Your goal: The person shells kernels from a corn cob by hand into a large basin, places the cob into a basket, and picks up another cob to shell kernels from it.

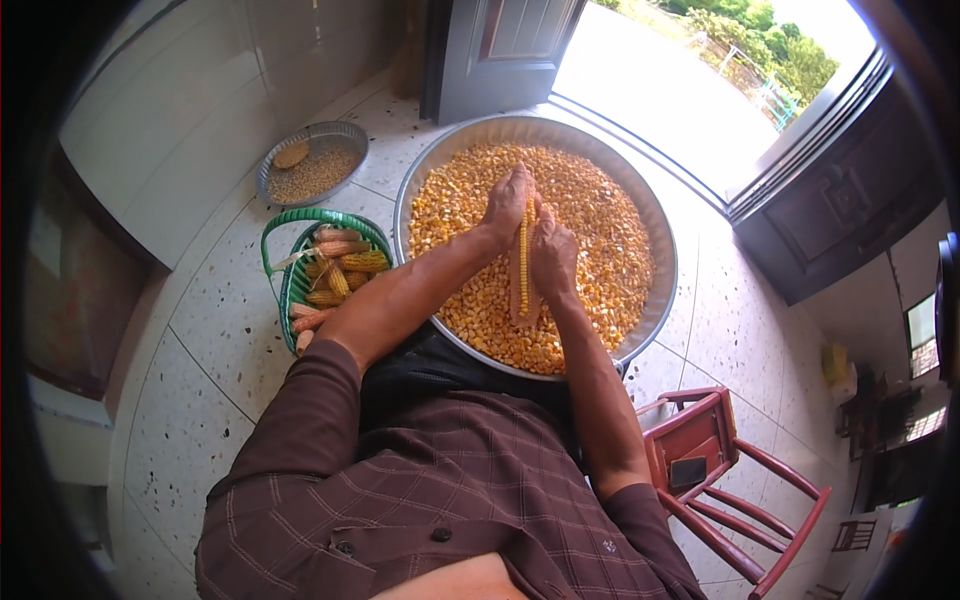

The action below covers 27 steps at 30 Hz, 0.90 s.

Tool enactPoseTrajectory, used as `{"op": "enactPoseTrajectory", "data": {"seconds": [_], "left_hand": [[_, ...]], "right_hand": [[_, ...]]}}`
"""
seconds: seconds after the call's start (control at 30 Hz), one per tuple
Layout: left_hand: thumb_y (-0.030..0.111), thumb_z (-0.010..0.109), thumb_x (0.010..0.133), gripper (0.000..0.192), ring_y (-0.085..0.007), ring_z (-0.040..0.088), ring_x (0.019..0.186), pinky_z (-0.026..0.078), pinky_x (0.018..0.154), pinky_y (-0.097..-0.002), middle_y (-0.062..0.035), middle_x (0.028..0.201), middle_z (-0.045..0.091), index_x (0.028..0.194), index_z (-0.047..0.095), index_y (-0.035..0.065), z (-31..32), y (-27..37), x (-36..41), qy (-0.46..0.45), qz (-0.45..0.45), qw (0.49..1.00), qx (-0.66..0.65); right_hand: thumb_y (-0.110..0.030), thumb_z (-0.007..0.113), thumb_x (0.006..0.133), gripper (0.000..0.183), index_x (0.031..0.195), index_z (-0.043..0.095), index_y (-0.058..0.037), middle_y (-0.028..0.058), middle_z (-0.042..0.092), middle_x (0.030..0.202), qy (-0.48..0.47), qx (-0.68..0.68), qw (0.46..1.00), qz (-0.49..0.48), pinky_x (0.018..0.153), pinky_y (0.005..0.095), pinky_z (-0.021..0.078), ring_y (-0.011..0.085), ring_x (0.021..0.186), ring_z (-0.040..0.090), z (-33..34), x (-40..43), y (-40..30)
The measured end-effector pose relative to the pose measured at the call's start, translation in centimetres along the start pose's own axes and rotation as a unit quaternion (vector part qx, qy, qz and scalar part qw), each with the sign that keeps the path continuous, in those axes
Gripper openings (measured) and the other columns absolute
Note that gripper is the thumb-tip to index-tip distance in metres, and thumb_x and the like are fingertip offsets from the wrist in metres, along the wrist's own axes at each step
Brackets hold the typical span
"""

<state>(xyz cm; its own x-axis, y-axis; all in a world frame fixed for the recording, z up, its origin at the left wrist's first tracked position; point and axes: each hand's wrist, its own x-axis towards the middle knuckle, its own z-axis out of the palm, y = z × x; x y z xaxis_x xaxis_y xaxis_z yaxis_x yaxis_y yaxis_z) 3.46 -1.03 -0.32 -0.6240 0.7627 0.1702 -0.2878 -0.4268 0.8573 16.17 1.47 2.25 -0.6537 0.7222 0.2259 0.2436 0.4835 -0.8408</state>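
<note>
A partly shelled corn cob (524, 277) points back towards me, with a strip of yellow kernels along its upper side and bare pinkish cob beside it. My left hand (510, 201) grips its far end. Against its right side, my right hand (555, 253) is closed around it, the fingertips partly hidden. Both hands are over a wide round metal basin (661, 315), which holds a thick layer of loose corn kernels (600, 217).
Left of the basin stands a green handled basket (288, 304) of corn cobs, some bare. Beyond it, a smaller metal pan (358, 136) holds grains and a round tan piece. A red wooden chair (686, 442) is at right. The door (502, 64) stands open ahead.
</note>
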Motion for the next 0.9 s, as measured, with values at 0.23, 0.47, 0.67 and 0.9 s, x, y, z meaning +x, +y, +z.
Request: {"op": "enactPoseTrajectory", "data": {"seconds": [0.23, 0.47, 0.67, 0.9], "left_hand": [[0.045, 0.031, 0.108, 0.049, -0.0166, 0.061, 0.078, 0.052, 0.074, -0.0299, -0.0073, 0.086, 0.062, 0.099, 0.055, 0.0043, 2.4, -0.7, 0.3, 0.106, 0.071, 0.985, 0.114], [0.048, 0.029, 0.107, 0.052, -0.0172, 0.061, 0.083, 0.052, 0.077, -0.0301, -0.0090, 0.089, 0.062, 0.102, 0.054, 0.0028, -1.7, -3.9, 1.7, 0.074, 0.068, 0.978, 0.184], [0.047, 0.030, 0.107, 0.051, -0.0172, 0.058, 0.077, 0.051, 0.078, -0.0296, -0.0062, 0.085, 0.059, 0.099, 0.056, 0.0039, 0.9, -1.4, -0.1, 0.034, 0.070, 0.983, 0.165], [0.046, 0.034, 0.107, 0.047, -0.0206, 0.064, 0.085, 0.054, 0.081, -0.0335, -0.0118, 0.094, 0.064, 0.104, 0.055, 0.0038, 1.5, 1.5, -0.6, -0.038, -0.017, 0.999, -0.007]], "right_hand": [[-0.048, 0.030, 0.104, 0.059, 0.121, 0.066, -0.0031, 0.0236, 0.069, 0.098, 0.001, -0.013, 1.000, -0.008, 0.079, 0.0460, 0.0508, 0.0370, 0.090, 0.067, -0.4, 1.7, 1.6], [-0.054, 0.028, 0.103, 0.069, 0.110, 0.069, 0.0012, 0.0237, 0.068, 0.094, -0.002, 0.018, 1.000, -0.003, 0.078, 0.0445, 0.0500, 0.0307, 0.086, 0.065, 0.8, 1.0, -1.9], [-0.042, 0.035, 0.106, 0.057, 0.101, 0.067, 0.0047, 0.0118, 0.064, 0.074, 0.036, 0.000, 0.999, 0.029, 0.063, 0.0395, 0.0488, 0.0211, 0.067, 0.060, 0.1, 1.5, 0.6], [-0.041, 0.037, 0.105, 0.052, 0.108, 0.066, 0.0024, 0.0099, 0.067, 0.089, -0.029, 0.221, 0.975, 0.008, 0.071, 0.0375, 0.0502, 0.0189, 0.077, 0.062, -0.8, 1.9, 3.8]]}}
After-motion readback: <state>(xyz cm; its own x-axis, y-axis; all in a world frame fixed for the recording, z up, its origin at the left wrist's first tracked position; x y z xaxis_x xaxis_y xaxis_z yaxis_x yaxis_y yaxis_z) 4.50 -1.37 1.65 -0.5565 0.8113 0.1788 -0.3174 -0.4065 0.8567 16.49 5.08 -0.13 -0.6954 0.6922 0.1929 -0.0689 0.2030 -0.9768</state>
